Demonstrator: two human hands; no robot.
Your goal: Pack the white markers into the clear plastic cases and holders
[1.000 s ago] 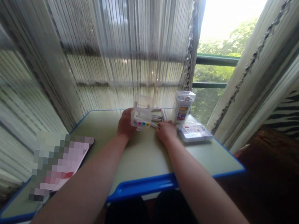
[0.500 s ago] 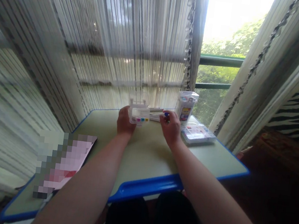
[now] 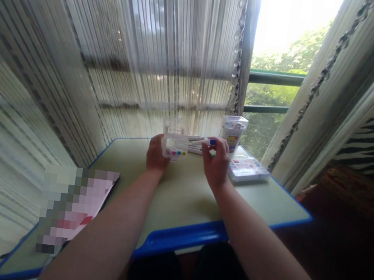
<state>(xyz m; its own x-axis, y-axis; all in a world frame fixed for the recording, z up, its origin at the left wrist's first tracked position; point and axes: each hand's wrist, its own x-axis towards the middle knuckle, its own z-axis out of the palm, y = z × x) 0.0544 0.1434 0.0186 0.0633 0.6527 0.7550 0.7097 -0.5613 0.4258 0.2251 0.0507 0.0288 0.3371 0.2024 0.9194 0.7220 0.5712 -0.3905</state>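
My left hand (image 3: 158, 155) is closed round the left side of a clear plastic case (image 3: 175, 141) with its lid up. Inside the case lie a few markers (image 3: 179, 153) with pink, blue and yellow ends toward me. My right hand (image 3: 217, 162) pinches a white marker with a blue cap (image 3: 203, 142), held nearly level with the blue end to the right. Behind and below it, several more white markers (image 3: 194, 149) lie on the table between the case and my right hand.
A tall clear container with a label (image 3: 234, 132) stands at the back right. In front of it lies a flat clear box (image 3: 249, 169). A pink, pixelated flat item (image 3: 93, 196) is at the left of the blue-edged table (image 3: 179, 202). Curtains (image 3: 139, 84) hang close behind.
My right hand has moved slightly to the right, and the blue-capped marker now shows more fully in its fingers. The left hand and case have barely shifted.
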